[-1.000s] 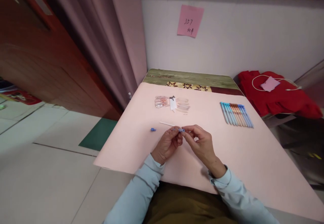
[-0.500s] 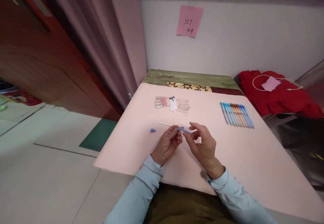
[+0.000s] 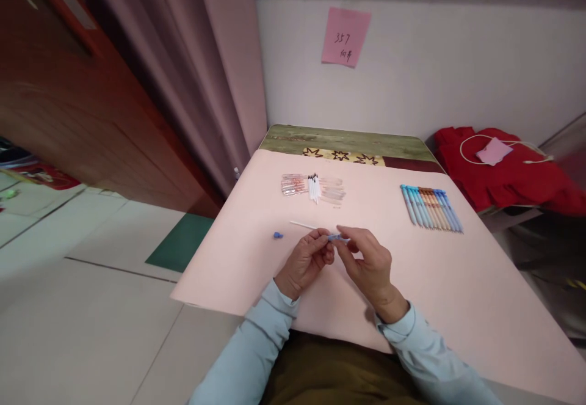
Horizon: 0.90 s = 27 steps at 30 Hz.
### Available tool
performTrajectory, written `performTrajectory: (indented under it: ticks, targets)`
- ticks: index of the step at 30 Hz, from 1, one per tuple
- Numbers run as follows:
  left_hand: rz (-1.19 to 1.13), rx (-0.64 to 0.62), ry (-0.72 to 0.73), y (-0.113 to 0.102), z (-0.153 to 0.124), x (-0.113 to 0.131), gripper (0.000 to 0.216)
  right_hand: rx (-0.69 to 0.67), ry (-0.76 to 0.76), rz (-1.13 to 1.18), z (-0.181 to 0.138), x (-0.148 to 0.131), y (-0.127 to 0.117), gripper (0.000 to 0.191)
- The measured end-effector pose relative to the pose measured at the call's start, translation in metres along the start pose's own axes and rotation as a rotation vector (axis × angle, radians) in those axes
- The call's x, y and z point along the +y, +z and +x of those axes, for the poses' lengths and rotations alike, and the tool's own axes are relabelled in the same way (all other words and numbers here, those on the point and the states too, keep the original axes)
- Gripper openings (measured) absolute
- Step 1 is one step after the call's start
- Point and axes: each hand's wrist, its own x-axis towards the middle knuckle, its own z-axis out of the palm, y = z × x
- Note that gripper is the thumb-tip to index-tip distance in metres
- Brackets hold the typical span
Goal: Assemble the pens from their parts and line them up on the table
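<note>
My left hand (image 3: pixel 306 258) is closed, its thumb and fingers pinching one end of a blue pen barrel (image 3: pixel 337 238) just above the table. My right hand (image 3: pixel 372 264) pinches the barrel's other end between thumb and forefinger, hiding part of it. To the left lies a small dark blue pen part (image 3: pixel 278 235), loose on the cloth. A thin white pen refill (image 3: pixel 302 225) rests just beyond my left fingers, its right end hidden behind them.
Clear barrels with reddish marks (image 3: pixel 293 185), white refills with dark tips (image 3: pixel 314 189) and pale clear tubes (image 3: pixel 332 191) lie at the back. A row of blue and brown pens (image 3: pixel 431 209) lies right. Red cloth (image 3: pixel 526 179) sits beyond the pink table cover (image 3: pixel 458 295).
My right thumb and forefinger have come in closer to my left fingers, and the blue barrel pieces now line up between both hands. The loose blue part and refill have stayed put.
</note>
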Motion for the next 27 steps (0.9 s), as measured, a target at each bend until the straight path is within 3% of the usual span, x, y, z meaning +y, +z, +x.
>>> performTrajectory:
  ticks: [3,8,13,16,20,23,25,27]
  targets:
    - [0.02,-0.016,-0.003,0.001,-0.001,0.001,0.02,-0.052,0.062,0.023,-0.001,0.002,0.001,0.009]
    - [0.006,-0.026,0.004,0.0,-0.001,0.0,0.025,-0.012,0.216,0.096,-0.005,0.002,0.002,0.01]
    - [-0.048,-0.008,0.027,0.0,-0.002,-0.002,0.022,-0.059,0.183,0.113,-0.007,-0.002,0.002,0.012]
    - [-0.132,0.067,0.064,0.0,-0.005,0.0,0.025,-0.091,0.208,0.194,-0.002,-0.001,-0.005,0.027]
    - [-0.288,0.191,0.149,-0.005,-0.011,0.01,0.016,0.024,0.368,0.141,0.013,0.018,-0.027,0.021]
    - [-0.385,0.242,0.194,-0.009,-0.012,0.02,0.004,0.099,0.51,0.12,0.02,0.043,-0.047,0.027]
    - [-0.434,0.274,0.218,-0.009,-0.011,0.024,0.011,0.075,0.561,0.087,0.019,0.057,-0.056,0.031]
    - [-0.461,0.293,0.217,-0.008,-0.01,0.026,0.017,-0.039,0.568,0.035,0.014,0.067,-0.058,0.03]
